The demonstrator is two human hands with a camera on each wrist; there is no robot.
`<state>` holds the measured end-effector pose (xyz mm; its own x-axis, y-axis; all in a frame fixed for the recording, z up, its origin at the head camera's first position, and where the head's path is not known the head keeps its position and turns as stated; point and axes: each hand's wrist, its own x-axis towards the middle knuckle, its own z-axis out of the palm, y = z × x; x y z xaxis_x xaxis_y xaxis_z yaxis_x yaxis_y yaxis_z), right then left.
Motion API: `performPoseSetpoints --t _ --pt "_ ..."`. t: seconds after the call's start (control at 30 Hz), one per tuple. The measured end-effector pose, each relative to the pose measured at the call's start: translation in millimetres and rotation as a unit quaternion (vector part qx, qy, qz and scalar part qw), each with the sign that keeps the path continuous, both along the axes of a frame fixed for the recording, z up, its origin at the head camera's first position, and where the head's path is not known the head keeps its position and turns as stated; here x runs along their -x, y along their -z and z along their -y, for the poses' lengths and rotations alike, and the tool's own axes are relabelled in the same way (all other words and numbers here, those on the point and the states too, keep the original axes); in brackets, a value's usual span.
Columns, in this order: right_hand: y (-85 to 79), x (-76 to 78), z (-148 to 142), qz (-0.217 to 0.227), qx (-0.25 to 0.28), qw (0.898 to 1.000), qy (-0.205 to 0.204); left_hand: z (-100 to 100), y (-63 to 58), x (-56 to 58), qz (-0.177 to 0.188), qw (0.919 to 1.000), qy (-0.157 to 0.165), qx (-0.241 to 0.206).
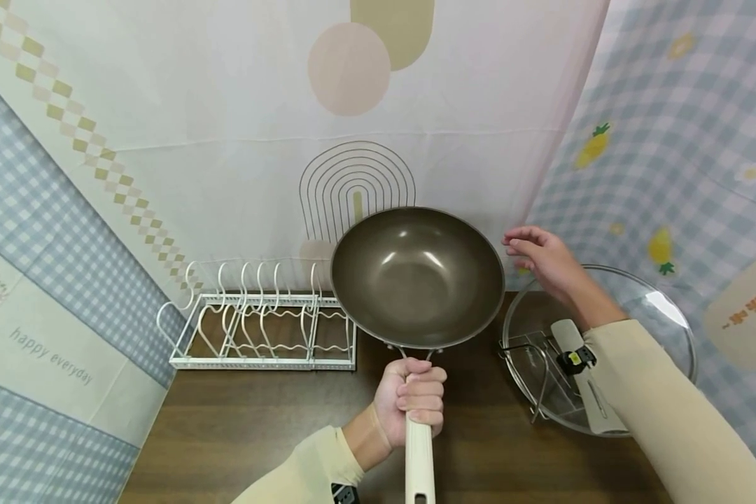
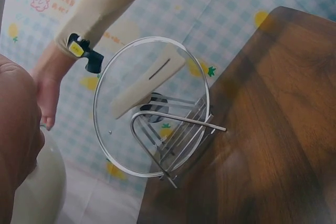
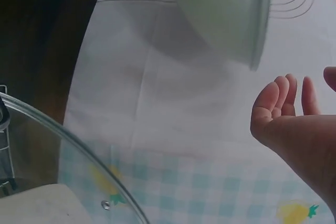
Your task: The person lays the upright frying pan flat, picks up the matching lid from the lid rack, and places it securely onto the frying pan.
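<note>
A deep wok (image 1: 418,276) with a brown inside and a pale green outside hangs above the table, tilted so its inside faces me. My left hand (image 1: 409,399) grips its cream handle (image 1: 420,462) close to the pan. Beside the wok's right rim is my right hand (image 1: 544,262), fingers loosely bent and holding nothing. In the right wrist view a gap shows between that hand (image 3: 289,108) and the wok's rim (image 3: 257,40). The left wrist view shows only part of the left hand (image 2: 18,129) at its edge.
A white wire rack (image 1: 264,360) with upright loops stands on the wooden table (image 1: 277,413), left of the wok. On the right, a glass lid (image 1: 689,329) with a cream handle (image 1: 595,402) leans in a metal stand (image 1: 542,367). Patterned cloth (image 1: 227,189) hangs behind.
</note>
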<state>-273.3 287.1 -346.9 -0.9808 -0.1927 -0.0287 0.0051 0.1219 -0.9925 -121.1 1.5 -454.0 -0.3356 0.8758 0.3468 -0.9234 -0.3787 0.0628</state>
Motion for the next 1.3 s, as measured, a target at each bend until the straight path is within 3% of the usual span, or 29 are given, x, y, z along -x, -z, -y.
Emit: performPoseSetpoints --t 0.3,0.47,0.7,1.07,1.3 --pt "11.3 18.5 -3.8 0.036 0.012 0.999 0.013 -0.3 0.3 0.4 -0.007 1.0 0.004 -0.002" --pt "20.1 32.3 -0.6 0.059 -0.054 0.997 0.007 -0.7 0.8 0.1 -0.007 0.9999 0.008 0.001" --pt "28.5 45.8 6.3 0.065 -0.184 0.981 0.001 -1.5 1.2 -0.1 -0.008 0.9999 0.01 0.008" --pt "23.2 45.1 14.0 0.038 -0.271 0.962 0.006 -2.0 5.2 -2.2 -0.008 0.9996 0.013 0.021" --pt "14.2 43.0 14.3 0.045 -0.272 0.961 0.008 -2.1 7.7 -2.8 -0.012 0.9995 0.021 0.022"
